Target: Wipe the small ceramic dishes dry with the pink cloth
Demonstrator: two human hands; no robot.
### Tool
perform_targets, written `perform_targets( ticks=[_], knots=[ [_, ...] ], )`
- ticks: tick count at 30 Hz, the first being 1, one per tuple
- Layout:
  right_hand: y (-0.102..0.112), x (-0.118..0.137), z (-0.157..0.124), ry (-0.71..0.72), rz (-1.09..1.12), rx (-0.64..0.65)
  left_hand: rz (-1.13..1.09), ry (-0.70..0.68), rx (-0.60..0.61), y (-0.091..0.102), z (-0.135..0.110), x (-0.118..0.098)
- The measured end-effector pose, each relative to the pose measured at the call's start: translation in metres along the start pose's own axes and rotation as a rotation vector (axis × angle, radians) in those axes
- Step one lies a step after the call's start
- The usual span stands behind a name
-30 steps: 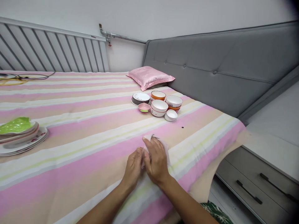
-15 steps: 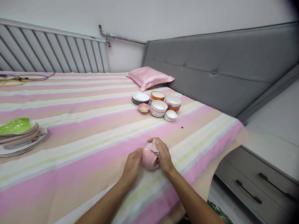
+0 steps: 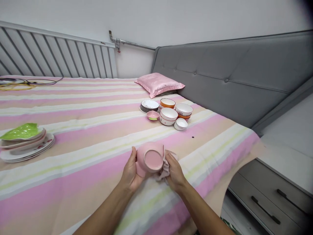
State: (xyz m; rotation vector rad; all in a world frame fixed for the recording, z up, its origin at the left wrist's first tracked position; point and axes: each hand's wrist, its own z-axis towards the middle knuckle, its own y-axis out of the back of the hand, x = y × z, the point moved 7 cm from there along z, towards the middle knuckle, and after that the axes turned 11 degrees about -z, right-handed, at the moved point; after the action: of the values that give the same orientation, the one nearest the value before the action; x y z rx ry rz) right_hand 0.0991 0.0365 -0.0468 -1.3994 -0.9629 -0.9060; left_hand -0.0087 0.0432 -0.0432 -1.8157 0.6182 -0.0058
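A glossy pink bowl (image 3: 153, 158) is tipped so that its round foot faces me, above the striped bed cover. My left hand (image 3: 131, 171) grips its left side, thumb up along the edge. At the other side my right hand (image 3: 174, 171) is closed on a pale pink cloth (image 3: 165, 168), which it presses over the bowl's right rim. The bowl's inside is turned away from view. Farther off sit a small pink dish (image 3: 153, 115), a white bowl (image 3: 168, 116) and a stack of small white bowls (image 3: 181, 124).
At left a green leaf-shaped dish (image 3: 21, 131) tops a stack of plates (image 3: 31, 155). Dark-edged plates (image 3: 149, 106) and orange bowls (image 3: 167, 103) stand near a pink pillow (image 3: 160, 84). A grey headboard (image 3: 220, 62) runs along the right, with a drawer cabinet (image 3: 266, 189) below.
The pink bowl has turned so that its foot now faces me. My left hand has shifted slightly left, and the cloth has moved to the bowl's right rim.
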Motion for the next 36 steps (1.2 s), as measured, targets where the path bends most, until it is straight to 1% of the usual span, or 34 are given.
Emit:
perform_targets(
  ticks=[1, 3, 6, 8, 11, 18, 20, 23, 26, 29, 33, 36],
  knots=[
    [-0.006, 0.0, -0.002, -0.037, 0.049, 0.04, -0.042, 0.014, 0.003, 0.0, 0.002, -0.002],
    [-0.015, 0.001, -0.005, -0.082, 0.118, 0.104, -0.115, -0.011, 0.003, 0.001, 0.005, -0.009],
    [-0.023, 0.005, -0.007, -0.088, 0.185, 0.167, -0.161, -0.075, -0.02, 0.003, 0.008, -0.018],
    [-0.024, 0.005, -0.007, -0.091, 0.209, 0.187, -0.138, -0.067, -0.008, 0.003, 0.008, -0.016],
    [-0.021, 0.003, -0.005, -0.101, 0.208, 0.17, -0.014, -0.037, 0.057, 0.0, 0.006, -0.01],
    [-0.011, 0.013, -0.002, -0.088, 0.12, 0.158, 0.39, -0.118, 0.2, -0.008, 0.001, -0.009],
    [-0.005, 0.016, 0.0, -0.078, 0.068, 0.12, 0.53, -0.144, 0.243, -0.01, 0.001, -0.01],
    [0.007, 0.02, 0.004, -0.026, -0.052, 0.02, 0.763, -0.217, 0.297, -0.012, 0.003, -0.012],
    [0.016, 0.027, 0.006, 0.095, -0.247, -0.061, 0.979, -0.284, 0.319, -0.013, 0.001, -0.011],
    [0.019, 0.036, 0.004, 0.233, -0.458, -0.097, 1.158, -0.311, 0.351, -0.016, -0.004, -0.006],
    [0.02, 0.045, 0.0, 0.318, -0.675, -0.138, 1.265, -0.328, 0.37, -0.02, -0.011, -0.002],
    [0.02, 0.049, -0.002, 0.352, -0.738, -0.162, 1.235, -0.304, 0.376, -0.021, -0.012, 0.002]
  ],
)
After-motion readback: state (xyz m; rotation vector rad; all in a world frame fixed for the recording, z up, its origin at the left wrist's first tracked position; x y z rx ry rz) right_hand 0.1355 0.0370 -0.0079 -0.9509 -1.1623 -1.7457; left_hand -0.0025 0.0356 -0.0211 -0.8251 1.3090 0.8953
